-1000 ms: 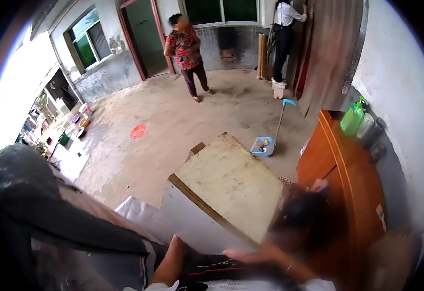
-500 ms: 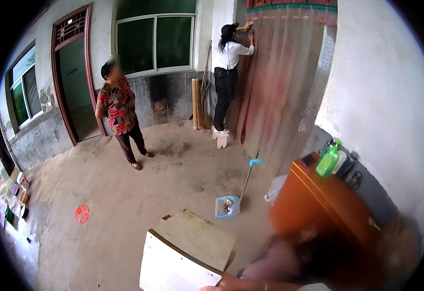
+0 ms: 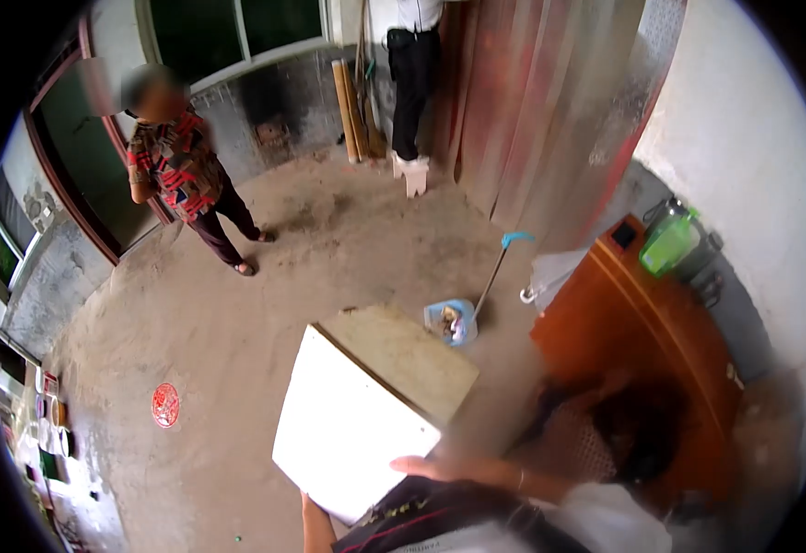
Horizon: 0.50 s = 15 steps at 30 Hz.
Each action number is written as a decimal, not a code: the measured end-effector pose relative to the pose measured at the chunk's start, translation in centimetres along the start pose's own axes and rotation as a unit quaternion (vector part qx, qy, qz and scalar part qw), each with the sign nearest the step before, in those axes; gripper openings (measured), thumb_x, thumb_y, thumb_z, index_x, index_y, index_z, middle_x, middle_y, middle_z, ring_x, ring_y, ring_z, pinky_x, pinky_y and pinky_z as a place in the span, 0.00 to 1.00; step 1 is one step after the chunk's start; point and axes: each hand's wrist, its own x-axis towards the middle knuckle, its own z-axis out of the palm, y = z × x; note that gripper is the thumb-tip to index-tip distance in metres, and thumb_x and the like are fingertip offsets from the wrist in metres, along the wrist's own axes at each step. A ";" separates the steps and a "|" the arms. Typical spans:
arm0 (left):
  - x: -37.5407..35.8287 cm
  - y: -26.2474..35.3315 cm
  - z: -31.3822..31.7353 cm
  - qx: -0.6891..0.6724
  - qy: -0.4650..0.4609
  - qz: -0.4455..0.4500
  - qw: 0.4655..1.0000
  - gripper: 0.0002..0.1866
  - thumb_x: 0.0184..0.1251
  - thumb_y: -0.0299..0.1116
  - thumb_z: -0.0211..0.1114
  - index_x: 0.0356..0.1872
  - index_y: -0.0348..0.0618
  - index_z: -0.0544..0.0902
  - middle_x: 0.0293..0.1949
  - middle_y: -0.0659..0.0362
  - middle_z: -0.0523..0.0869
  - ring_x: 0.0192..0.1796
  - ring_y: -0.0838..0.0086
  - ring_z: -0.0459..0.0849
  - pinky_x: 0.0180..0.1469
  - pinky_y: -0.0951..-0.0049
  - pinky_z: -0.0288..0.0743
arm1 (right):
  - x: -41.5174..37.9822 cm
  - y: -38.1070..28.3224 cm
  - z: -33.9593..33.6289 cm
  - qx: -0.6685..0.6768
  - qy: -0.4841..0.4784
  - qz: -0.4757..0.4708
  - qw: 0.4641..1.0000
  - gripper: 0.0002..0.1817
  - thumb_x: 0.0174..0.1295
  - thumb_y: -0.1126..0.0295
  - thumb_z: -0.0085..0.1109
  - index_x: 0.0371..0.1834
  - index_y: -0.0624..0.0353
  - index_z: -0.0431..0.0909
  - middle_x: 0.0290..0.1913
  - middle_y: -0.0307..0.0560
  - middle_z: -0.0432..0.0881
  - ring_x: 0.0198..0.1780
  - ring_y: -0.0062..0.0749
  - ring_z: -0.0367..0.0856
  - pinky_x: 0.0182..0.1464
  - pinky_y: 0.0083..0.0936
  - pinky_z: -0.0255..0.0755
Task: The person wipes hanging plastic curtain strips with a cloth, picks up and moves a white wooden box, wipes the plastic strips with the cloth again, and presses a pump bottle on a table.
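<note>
A white box-like piece (image 3: 357,424) with a dull beige side (image 3: 412,355) is tilted in front of me. My right hand (image 3: 426,468) grips its right edge near the lower corner, with the thumb over the white face and the other fingers hidden. At the lower left edge, part of my left hand (image 3: 315,518) shows against the piece; its fingers are hidden behind it.
A person (image 3: 182,170) stands at left; another (image 3: 414,83) is on a small stool (image 3: 412,175) by the curtain. A third, blurred person (image 3: 587,433) is beside the orange-brown desk (image 3: 642,323). A blue dustpan (image 3: 451,321) lies ahead.
The view has tipped downward and come closer to the white piece. More of its white face shows, my right hand is further into view, and my left hand has appeared at its lower left.
</note>
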 end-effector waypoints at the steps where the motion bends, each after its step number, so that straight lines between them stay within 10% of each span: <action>1: 0.6 0.9 0.2 0.003 0.007 -0.002 1.000 0.20 0.74 0.42 0.52 0.58 0.39 0.76 0.51 0.55 0.84 0.49 0.65 0.84 0.46 0.65 0.81 | 1.8 -0.1 -0.9 -0.020 0.029 0.003 0.999 0.23 0.58 0.65 0.66 0.53 0.65 0.75 0.47 0.54 0.80 0.50 0.40 0.78 0.53 0.34 0.71; 9: 6.5 8.5 5.3 0.023 0.063 -0.014 0.998 0.21 0.74 0.42 0.52 0.58 0.39 0.76 0.51 0.55 0.84 0.49 0.65 0.84 0.46 0.65 0.81 | 17.5 2.4 -8.1 -0.032 0.014 -0.144 0.989 0.31 0.56 0.68 0.68 0.61 0.66 0.67 0.54 0.56 0.76 0.56 0.41 0.74 0.57 0.34 0.68; 15: 15.4 14.6 13.3 0.049 0.060 -0.026 0.997 0.21 0.74 0.42 0.52 0.58 0.39 0.76 0.51 0.55 0.84 0.49 0.65 0.84 0.46 0.65 0.81 | 26.6 2.7 -13.0 -0.010 0.028 -0.084 0.996 0.36 0.55 0.61 0.67 0.63 0.68 0.65 0.59 0.64 0.72 0.61 0.52 0.71 0.62 0.37 0.65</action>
